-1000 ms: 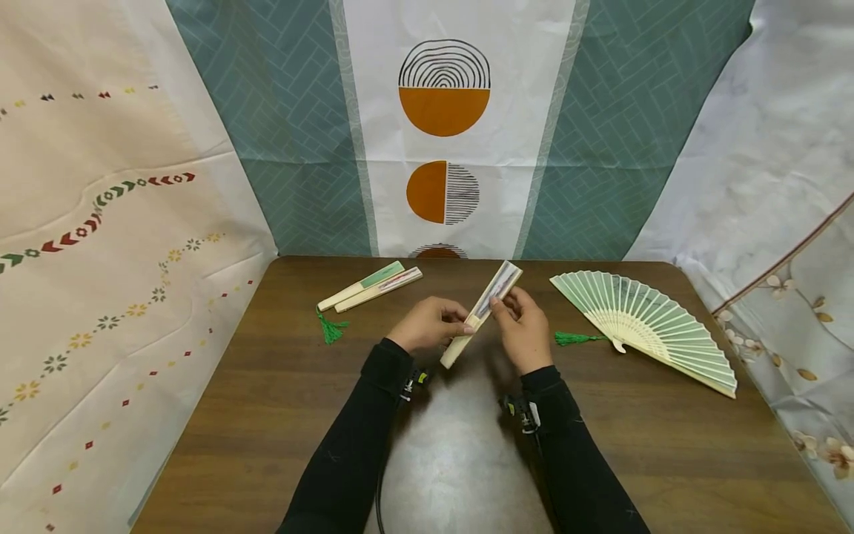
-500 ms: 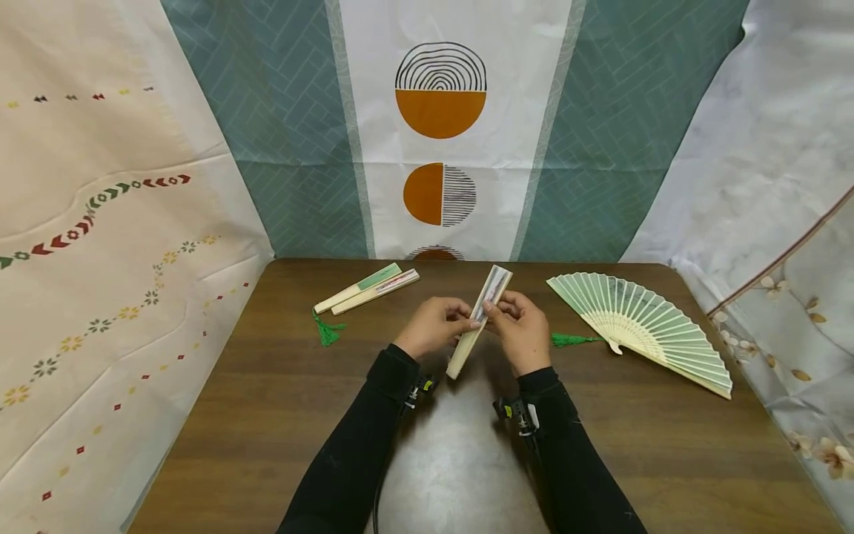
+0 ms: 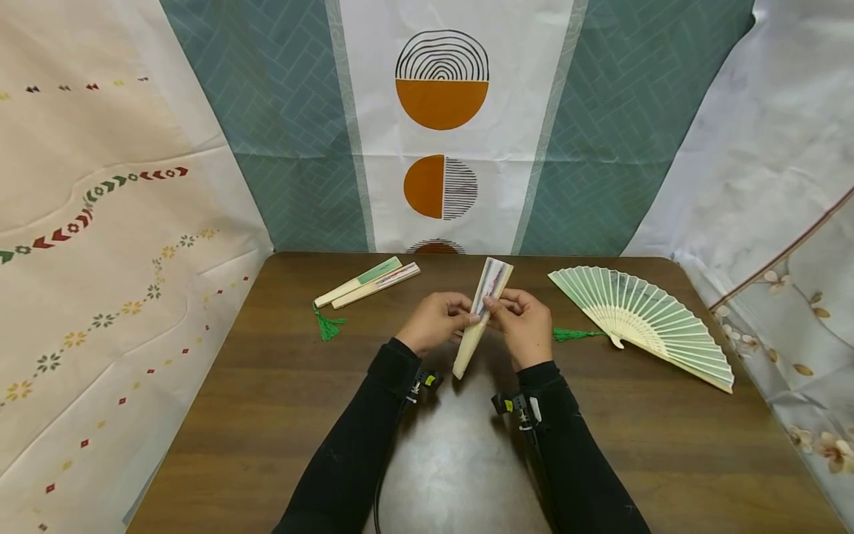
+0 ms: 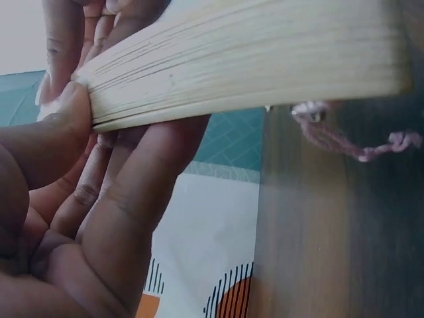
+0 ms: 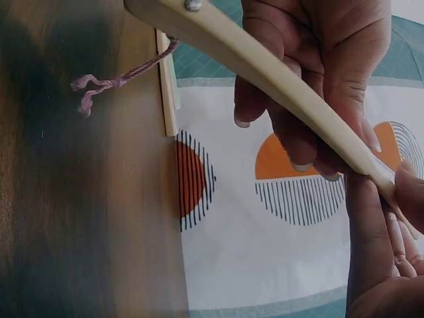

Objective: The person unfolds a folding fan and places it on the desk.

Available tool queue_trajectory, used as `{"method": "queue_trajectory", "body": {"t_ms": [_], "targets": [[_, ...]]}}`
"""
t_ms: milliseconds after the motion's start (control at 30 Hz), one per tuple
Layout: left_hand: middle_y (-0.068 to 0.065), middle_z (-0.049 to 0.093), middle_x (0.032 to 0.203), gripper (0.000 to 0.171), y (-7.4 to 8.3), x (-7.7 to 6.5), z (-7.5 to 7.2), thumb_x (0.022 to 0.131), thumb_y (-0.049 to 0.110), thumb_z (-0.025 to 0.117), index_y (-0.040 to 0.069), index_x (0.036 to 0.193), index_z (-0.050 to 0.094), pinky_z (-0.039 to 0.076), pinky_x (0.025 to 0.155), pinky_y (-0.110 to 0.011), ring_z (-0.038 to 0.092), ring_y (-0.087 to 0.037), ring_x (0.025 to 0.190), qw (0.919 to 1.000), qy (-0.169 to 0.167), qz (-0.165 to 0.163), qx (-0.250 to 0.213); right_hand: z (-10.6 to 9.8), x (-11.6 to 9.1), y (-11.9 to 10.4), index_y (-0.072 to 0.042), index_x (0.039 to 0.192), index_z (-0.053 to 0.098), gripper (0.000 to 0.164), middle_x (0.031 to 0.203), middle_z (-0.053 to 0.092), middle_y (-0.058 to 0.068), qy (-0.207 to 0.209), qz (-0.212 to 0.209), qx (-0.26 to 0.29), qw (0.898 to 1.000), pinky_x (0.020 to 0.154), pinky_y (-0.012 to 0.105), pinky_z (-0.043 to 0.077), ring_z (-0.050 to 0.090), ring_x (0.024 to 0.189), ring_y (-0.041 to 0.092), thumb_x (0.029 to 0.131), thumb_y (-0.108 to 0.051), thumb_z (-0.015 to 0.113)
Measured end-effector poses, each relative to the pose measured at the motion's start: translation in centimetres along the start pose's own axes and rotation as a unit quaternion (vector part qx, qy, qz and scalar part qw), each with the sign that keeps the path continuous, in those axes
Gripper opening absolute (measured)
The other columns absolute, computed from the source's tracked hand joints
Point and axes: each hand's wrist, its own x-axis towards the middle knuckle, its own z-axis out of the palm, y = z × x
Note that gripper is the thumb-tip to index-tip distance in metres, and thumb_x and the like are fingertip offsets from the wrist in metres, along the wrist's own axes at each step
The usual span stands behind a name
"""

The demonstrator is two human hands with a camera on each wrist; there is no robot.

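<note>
A pale wooden folding fan (image 3: 471, 345) is held tilted above the table, its sticks mostly folded and the printed upper end slightly spread. My left hand (image 3: 432, 325) pinches it midway from the left, thumb in front and fingers behind. On the other side, my right hand (image 3: 525, 330) pinches it just higher, thumb over the printed part. Close up in the left wrist view, the stacked sticks (image 4: 252, 63) lie nearly together. A short pinkish-purple cord (image 5: 126, 76) hangs from the rivet end in the right wrist view.
Two folded fans, one green-topped (image 3: 357, 282) and one with a reddish print (image 3: 376, 285), lie at the back left beside a green tassel (image 3: 328, 326). A spread green fan (image 3: 640, 315) lies at right on the brown table (image 3: 267, 415). Patterned cloths hang behind.
The held fan has turned more upright, and its lower end has come slightly nearer and to the right. Its printed upper end has spread a little. The left hand has shifted slightly right.
</note>
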Motion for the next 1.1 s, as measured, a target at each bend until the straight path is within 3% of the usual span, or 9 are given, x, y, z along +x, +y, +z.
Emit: {"method": "queue_trajectory", "body": {"t_ms": [300,567,867,1100], "targets": [[-0.017,0.081,0.109,0.018,-0.08,0.01,0.54,0.112,0.011,0.074,-0.001,0.125,0.078,0.073,0.088,-0.055,0.075,-0.014,0.090,0.9993,0.006,-0.012,-0.035,-0.17,-0.09,0.03,0.011,0.136,0.074,0.031,0.100,0.085,-0.002,-0.008,0.007,0.019,1.000,0.080,0.024,0.072,0.082,0.084,0.003,0.107,0.000,0.078],[-0.019,0.081,0.114,0.017,-0.03,0.08,0.60,0.114,0.008,0.069,-0.005,0.123,0.075,0.071,0.093,-0.065,0.075,-0.013,0.090,0.9977,0.021,-0.012,-0.064,-0.17,0.16,0.30,0.014,0.126,0.073,0.024,0.085,0.080,-0.014,0.025,0.012,0.048,0.998,0.073,0.020,0.070,0.080,0.078,0.002,0.107,0.000,0.077],[-0.013,0.078,0.105,0.016,0.05,0.25,0.49,0.115,0.007,0.067,-0.006,0.123,0.073,0.074,0.086,-0.050,0.075,-0.014,0.089,0.9959,0.045,-0.011,-0.078,-0.41,0.28,0.06,0.007,0.117,0.070,0.014,0.082,0.081,-0.013,0.046,0.024,0.083,0.995,0.068,0.018,0.068,0.076,0.073,0.002,0.107,0.000,0.077],[-0.006,0.075,0.099,0.015,-0.04,0.53,0.37,0.114,0.003,0.067,-0.009,0.122,0.071,0.068,0.071,-0.028,0.074,-0.012,0.081,0.9892,0.068,-0.006,-0.130,-0.73,0.48,0.18,0.005,0.116,0.070,0.013,0.082,0.081,-0.013,0.063,0.015,0.095,0.993,0.066,0.020,0.068,0.076,0.071,0.003,0.108,-0.002,0.077]]}}
